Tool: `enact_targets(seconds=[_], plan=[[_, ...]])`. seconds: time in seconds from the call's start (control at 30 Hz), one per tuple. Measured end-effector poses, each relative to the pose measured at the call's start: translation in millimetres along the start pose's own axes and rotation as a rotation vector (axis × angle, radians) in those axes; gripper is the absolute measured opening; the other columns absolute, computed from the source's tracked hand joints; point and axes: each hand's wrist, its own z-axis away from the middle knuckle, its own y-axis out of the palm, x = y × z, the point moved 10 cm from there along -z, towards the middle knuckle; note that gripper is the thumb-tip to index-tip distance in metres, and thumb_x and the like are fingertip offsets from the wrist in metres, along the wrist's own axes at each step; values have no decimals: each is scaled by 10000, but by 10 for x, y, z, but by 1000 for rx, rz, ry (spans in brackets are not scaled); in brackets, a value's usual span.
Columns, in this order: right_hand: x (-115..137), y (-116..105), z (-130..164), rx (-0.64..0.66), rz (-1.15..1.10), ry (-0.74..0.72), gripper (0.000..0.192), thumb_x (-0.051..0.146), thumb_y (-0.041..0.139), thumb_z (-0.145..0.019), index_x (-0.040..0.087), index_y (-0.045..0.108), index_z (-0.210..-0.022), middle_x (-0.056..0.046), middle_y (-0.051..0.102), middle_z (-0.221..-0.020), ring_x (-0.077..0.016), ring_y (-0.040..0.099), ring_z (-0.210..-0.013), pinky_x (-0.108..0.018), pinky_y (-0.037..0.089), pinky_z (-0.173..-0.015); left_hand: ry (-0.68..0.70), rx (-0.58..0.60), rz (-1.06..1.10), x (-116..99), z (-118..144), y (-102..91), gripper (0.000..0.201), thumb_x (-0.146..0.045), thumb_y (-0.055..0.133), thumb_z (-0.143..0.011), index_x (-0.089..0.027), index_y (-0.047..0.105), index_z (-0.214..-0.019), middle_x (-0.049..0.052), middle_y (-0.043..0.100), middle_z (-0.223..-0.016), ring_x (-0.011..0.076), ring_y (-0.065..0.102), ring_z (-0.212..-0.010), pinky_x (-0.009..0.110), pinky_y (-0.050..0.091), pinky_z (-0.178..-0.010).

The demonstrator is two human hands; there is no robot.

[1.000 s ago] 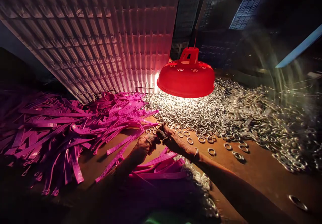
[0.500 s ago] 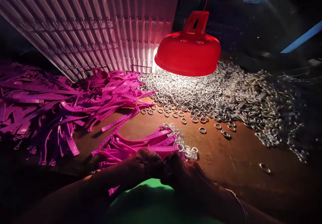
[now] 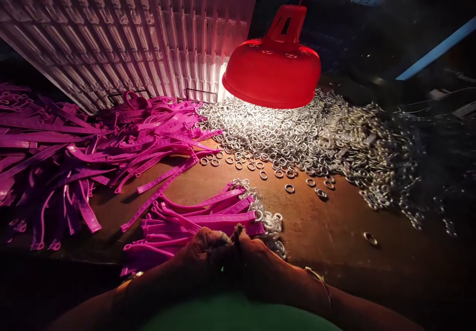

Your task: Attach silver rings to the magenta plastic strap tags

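Dim and brown, the surface point(image 3: 334, 231) lay lit only by a red hanging lamp point(image 3: 272, 68), with a ribbed white panel point(image 3: 130, 33) leaning behind. Under the lamp spread a broad heap of metal rings point(image 3: 297, 132), and a loose pile of magenta plastic straps point(image 3: 74, 157) covered the far left. The left hand point(image 3: 203, 251) and right hand point(image 3: 256, 261) met at the near edge, pressed together, fingers curled tight around something small that the shadow hid; what it was could not be told. Just beyond the knuckles lay a neat bundle of straps with rings fitted point(image 3: 208, 214), touching the hands' far side.
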Motion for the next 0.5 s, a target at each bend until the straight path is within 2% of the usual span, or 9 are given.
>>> enact_targets(seconds=[0.1, 0.23, 0.3, 0.4, 0.5], plan=[[40, -59, 6, 11, 328, 104, 273, 184, 564, -732, 181, 453, -982, -63, 587, -792, -158, 510, -613, -223, 289, -462, -4, 10, 60, 62, -13, -27, 421, -486, 758, -660, -110, 581, -593, -29, 411, -518, 64, 361, -480, 213, 263, -461], [170, -89, -27, 76, 562, 56, 357, 243, 655, -739, 153, 480, -1037, -13, 573, -706, -147, 504, -547, -222, 256, -446, -48, 19, -5, 162, -89, -57, 400, -498, 733, -689, -106, 667, -648, 3, 490, -515, 98, 445, -486, 240, 353, -487], [153, -175, -7, 32, 650, 60, 377, 308, 660, -762, 159, 489, -1063, -14, 582, -722, -151, 505, -537, -226, 248, -444, -22, -22, -51, 138, -156, -77, 402, -528, 731, -666, -128, 698, -646, 48, 585, -541, 162, 544, -520, 295, 441, -519], [136, -326, 105, -99, 669, 36, 330, 312, 629, -806, 185, 493, -1079, -15, 601, -746, -162, 526, -573, -227, 290, -493, 119, -105, -163, -39, -225, -89, 353, -544, 699, -670, -196, 739, -715, 86, 697, -679, 275, 659, -672, 398, 536, -614], [111, -480, 230, -207, 611, -42, 271, 319, 616, -828, 198, 499, -1041, -4, 607, -743, -153, 542, -606, -225, 335, -547, 232, -133, -275, -193, -259, -62, 283, -510, 696, -675, -260, 747, -795, 63, 717, -736, 309, 680, -769, 427, 564, -653]])
